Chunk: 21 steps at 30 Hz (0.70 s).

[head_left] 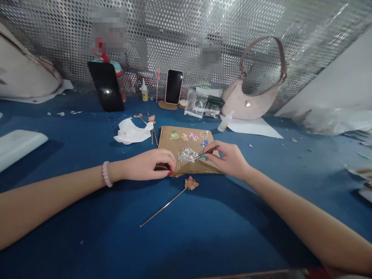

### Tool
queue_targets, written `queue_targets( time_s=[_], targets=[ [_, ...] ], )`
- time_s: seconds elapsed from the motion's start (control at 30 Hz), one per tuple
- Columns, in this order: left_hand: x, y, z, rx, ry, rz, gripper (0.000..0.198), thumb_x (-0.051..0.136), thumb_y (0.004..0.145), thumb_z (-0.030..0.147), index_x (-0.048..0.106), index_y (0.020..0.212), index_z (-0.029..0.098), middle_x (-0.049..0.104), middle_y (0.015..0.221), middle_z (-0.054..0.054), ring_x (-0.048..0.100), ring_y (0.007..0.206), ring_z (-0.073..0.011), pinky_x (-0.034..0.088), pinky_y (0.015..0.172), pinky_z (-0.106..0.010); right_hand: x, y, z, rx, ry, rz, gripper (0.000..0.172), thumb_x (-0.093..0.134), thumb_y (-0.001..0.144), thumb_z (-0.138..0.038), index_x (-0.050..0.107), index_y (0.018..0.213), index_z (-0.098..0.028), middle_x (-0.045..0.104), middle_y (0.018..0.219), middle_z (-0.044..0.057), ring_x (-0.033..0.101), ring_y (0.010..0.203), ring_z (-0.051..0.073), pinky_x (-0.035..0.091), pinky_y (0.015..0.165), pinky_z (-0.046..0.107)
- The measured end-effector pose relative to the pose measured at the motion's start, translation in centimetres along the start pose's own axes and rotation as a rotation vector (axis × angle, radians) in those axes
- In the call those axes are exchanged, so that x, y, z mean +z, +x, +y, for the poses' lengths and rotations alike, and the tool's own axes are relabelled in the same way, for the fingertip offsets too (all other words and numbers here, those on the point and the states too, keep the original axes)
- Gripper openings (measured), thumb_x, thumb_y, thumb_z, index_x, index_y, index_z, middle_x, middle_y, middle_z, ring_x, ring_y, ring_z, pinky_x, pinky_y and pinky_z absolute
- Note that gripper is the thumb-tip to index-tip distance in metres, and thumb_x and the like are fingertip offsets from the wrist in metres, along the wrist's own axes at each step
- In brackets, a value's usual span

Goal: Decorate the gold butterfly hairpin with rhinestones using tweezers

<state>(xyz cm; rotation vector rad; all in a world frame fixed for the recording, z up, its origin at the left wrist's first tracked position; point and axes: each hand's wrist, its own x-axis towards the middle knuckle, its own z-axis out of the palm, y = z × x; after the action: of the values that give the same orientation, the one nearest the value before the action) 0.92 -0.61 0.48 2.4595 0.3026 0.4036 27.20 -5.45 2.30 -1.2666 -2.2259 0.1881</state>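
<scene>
My right hand point(231, 159) pinches a pair of tweezers point(210, 150). Their tips reach into a heap of clear rhinestones point(187, 155) on a piece of cardboard point(167, 143). At the cardboard's near left corner, my left hand point(151, 164) has its fingers curled and its thumb at the edge, gripping it. Green point(174, 135), orange-gold point(184, 137), pink point(193, 136) and blue point(205, 143) rhinestone piles lie farther back, with a teal pile partly hidden by my right fingers. In front of the cardboard lies a gold hairpin point(165, 207) with a flower-like head and a pink-red stone.
White crumpled paper point(132, 131) and more hairpins point(151, 120) lie left of the cardboard. A glue bottle point(225, 122) leans behind it on the right. Phones point(173, 87), plastic bags point(195, 104) and a handbag point(252, 102) line the perforated metal wall.
</scene>
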Motion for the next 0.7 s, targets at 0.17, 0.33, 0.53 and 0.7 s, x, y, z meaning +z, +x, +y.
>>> queue_targets(
  time_s=[0.17,0.33,0.53,0.7],
  targets=[
    [0.03,0.02,-0.04,-0.001,0.008,-0.013,0.011,0.057,0.083,0.021,0.056,0.094,0.019,0.056,0.101,-0.004,0.053,0.094,-0.0151,0.04,0.087,-0.027,0.73,-0.1,-0.2,0.016,0.005,-0.046,0.01,0.051,0.081,-0.023,0.061,0.081,-0.02,0.068,0.076,0.002,0.065,0.067,0.014,0.05,0.065,0.027],
    [-0.06,-0.03,0.02,0.002,0.07,-0.038,0.02,0.061,0.082,0.03,0.056,0.099,0.021,0.055,0.105,-0.004,0.051,0.098,-0.0173,0.038,0.09,-0.03,0.75,0.01,0.12,0.027,-0.015,-0.012,0.011,0.05,0.08,-0.023,0.061,0.08,-0.02,0.068,0.076,0.002,0.064,0.066,0.013,0.049,0.064,0.027],
    [0.22,-0.25,0.17,0.02,0.079,-0.003,0.006,0.055,0.085,0.023,0.055,0.09,0.02,0.056,0.101,-0.005,0.052,0.094,-0.016,0.042,0.085,-0.029,0.43,0.03,0.24,0.054,-0.039,0.003,0.012,0.051,0.08,-0.025,0.062,0.079,-0.02,0.068,0.075,0.003,0.063,0.066,0.014,0.048,0.062,0.027],
    [0.43,-0.48,0.45,0.031,0.069,0.028,0.014,0.051,0.086,0.019,0.048,0.072,0.017,0.058,0.089,-0.002,0.055,0.081,-0.012,0.044,0.075,-0.024,0.2,-0.04,0.23,0.036,-0.048,-0.004,0.011,0.051,0.08,-0.023,0.061,0.08,-0.02,0.068,0.074,0.003,0.063,0.063,0.013,0.047,0.055,0.025]
  ],
)
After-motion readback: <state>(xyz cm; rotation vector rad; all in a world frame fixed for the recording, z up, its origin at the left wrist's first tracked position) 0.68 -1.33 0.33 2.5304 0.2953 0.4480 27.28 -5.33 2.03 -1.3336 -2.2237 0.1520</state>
